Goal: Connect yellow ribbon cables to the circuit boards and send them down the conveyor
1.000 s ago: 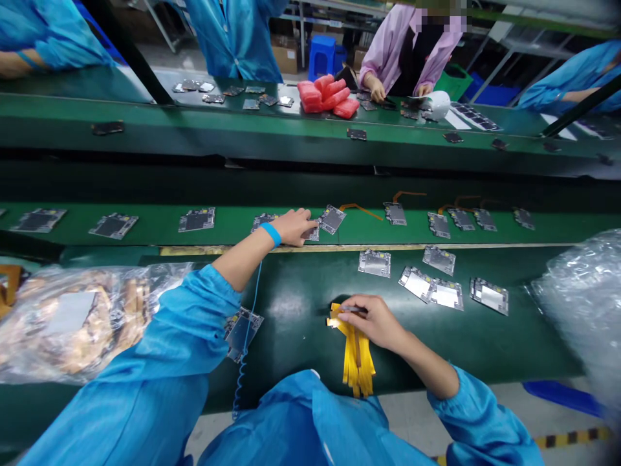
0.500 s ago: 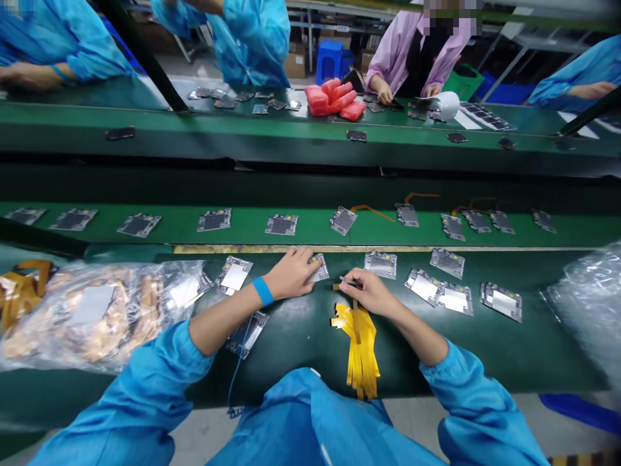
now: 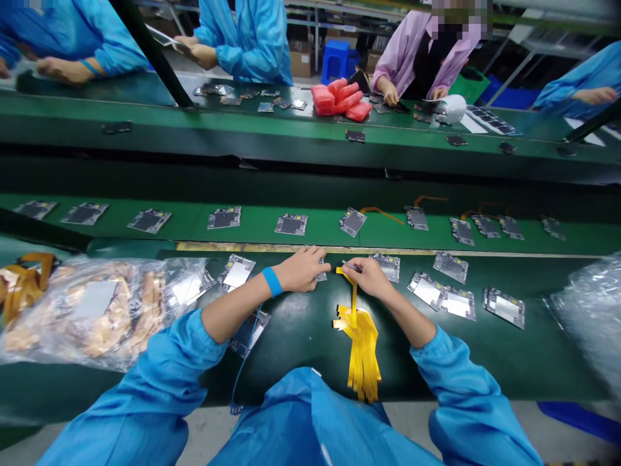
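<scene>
1. Yellow flat cables [image 3: 363,353] lie as a bundle at the lower centre of the frame, on the dark green tabletop [image 3: 291,343].
2. One single cable [image 3: 354,299] extends upward from this bundle, and its upper end is just beside the fingertips of the right hand [image 3: 371,277].
3. Of this hand the grip is narrow: thumb and fingers pinch a thin grey tool [image 3: 350,266], which is mostly covered. I cannot tell whether the tool also clamps the cable.
4. Near the centre, the left hand [image 3: 301,270] has its back turned upward and its fingers over a circuit board [image 3: 322,276]. Most of this board is hidden, so I cannot tell if the grip is closed on it or only rests there.
5. Around the left wrist is a blue wristband [image 3: 272,282].
6. Right of centre, several loose boards [image 3: 451,266] lie on the tabletop; one of them is partly behind the right hand.
7. At the left of the frame, a clear plastic bag [image 3: 101,317] contains copper-coloured pieces.
8. Across the middle, a green belt [image 3: 189,226] carries a row of grey boards [image 3: 291,224].
9. In the upper right, a person in a pink jacket [image 3: 392,55] works near red packages [image 3: 339,100].
</scene>
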A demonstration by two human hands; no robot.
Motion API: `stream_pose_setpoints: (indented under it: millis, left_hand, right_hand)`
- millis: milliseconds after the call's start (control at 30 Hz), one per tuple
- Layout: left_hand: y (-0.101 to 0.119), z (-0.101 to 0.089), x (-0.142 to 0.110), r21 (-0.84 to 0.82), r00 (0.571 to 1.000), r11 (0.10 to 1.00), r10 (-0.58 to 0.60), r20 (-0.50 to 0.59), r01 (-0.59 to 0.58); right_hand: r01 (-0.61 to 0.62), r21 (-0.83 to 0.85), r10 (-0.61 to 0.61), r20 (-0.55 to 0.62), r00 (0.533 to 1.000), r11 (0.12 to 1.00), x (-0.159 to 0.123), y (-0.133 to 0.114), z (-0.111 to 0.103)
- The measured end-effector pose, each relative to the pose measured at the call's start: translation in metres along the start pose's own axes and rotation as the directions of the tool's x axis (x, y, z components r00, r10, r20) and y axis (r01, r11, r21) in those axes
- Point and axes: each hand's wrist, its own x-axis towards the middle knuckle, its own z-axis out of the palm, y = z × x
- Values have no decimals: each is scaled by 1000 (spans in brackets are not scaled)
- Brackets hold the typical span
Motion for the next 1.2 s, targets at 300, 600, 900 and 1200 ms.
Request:
stream_pose_setpoints:
  millis: [300,600,900,1200]
  left_hand:
    - [-7,12,-12,-93,997,996,-2,-79,-5]
    - [-3,17,-19,-130,990,989,-78,-114,63]
    - [-2,18,-24,-115,990,993,-57,-132,42]
    - [1,18,-24,-95,993,995,-36,-112,25]
  right_hand:
    - [-67,-66,68,13,998,996,17,-8,18]
    - [-100,-220,108,23,994,970,22,-19,18]
    - [-60,-284,90,96,991,957,30,-19,17]
    - [-67,-371,110,97,989,926,33,-24,19]
